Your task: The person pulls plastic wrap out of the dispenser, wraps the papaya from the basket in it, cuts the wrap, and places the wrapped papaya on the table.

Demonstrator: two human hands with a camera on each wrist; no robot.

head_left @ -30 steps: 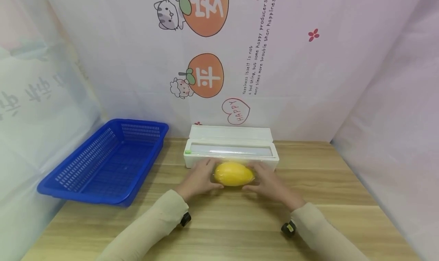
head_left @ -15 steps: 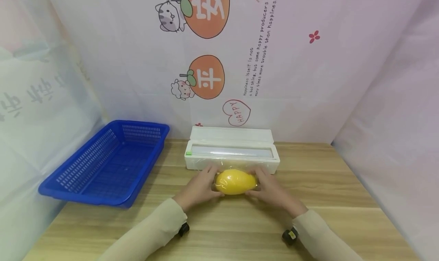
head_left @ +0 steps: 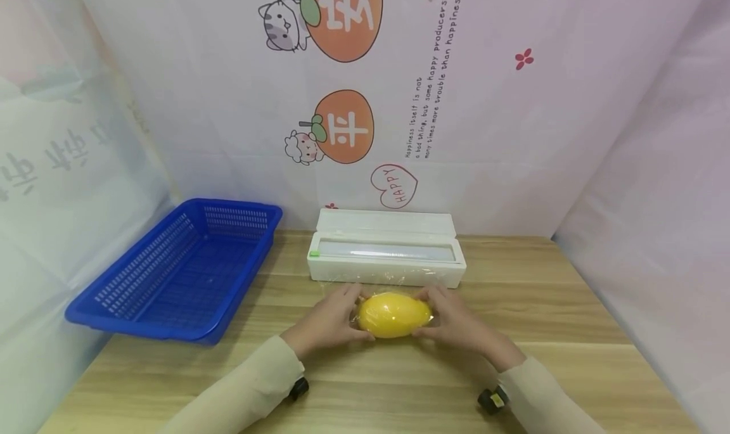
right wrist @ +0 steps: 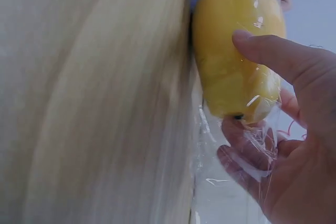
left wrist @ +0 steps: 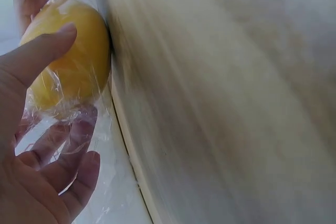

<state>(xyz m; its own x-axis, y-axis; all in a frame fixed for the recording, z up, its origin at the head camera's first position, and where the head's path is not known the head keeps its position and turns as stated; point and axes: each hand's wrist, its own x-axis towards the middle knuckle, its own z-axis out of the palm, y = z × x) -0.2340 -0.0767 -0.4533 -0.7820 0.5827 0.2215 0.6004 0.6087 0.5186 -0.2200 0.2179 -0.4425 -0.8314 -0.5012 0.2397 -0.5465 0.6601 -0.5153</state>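
A yellow mango (head_left: pixel 395 315), wrapped in clear cling film, is held between both hands low over the table. My left hand (head_left: pixel 331 317) grips its left end; in the left wrist view the thumb (left wrist: pixel 50 48) presses the mango's side, with curled fingers beneath the film. At the other end my right hand (head_left: pixel 459 320) grips it likewise, and loose film (right wrist: pixel 262 145) crosses its fingers in the right wrist view. Behind the mango stands a white cling film box (head_left: pixel 388 274) with its lid (head_left: pixel 388 222) raised. Clear film stretches between this box and the mango.
A blue plastic basket (head_left: pixel 236 301) stands at the left of the wooden table (head_left: pixel 388 396). Printed white cloth (head_left: pixel 467 123) rises behind the table and along both sides. A small green piece (head_left: pixel 314 253) sits at the box's left end.
Both hands have drawn the mango toward me, away from the cling film box, and more film now shows between them. The box and basket have stayed put.
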